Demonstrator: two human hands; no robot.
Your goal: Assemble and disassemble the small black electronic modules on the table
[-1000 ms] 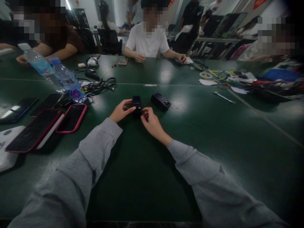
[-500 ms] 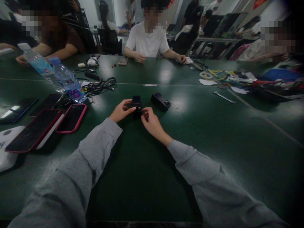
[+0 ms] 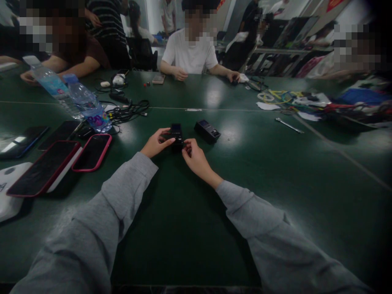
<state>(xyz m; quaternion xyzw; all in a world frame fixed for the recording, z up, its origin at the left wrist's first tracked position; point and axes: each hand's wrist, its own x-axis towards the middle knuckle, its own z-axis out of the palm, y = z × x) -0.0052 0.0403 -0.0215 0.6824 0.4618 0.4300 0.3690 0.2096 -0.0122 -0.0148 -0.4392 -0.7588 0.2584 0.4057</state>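
Note:
A small black handheld device point(image 3: 177, 131) with a little screen and buttons stands on the green table in front of me. My left hand point(image 3: 157, 143) grips its left side, the thumb lying across the front near the buttons. At the device's lower right edge is my right hand point(image 3: 193, 153), its fingers curled and pinched together. Whether something small is between those fingertips I cannot make out. A second, similar black device point(image 3: 208, 130) lies tilted just to the right, apart from both hands.
To the left lie several phones, among them a pink-cased phone point(image 3: 93, 152), with two water bottles point(image 3: 88, 104) and tangled black cables point(image 3: 131, 109) behind. A wrench-like metal tool point(image 3: 289, 125) and a heap of wires point(image 3: 284, 98) lie right. A person in white point(image 3: 191, 51) sits opposite.
Both my hands and the two black devices have stayed put. In the background at left, a person in a striped top has come into view.

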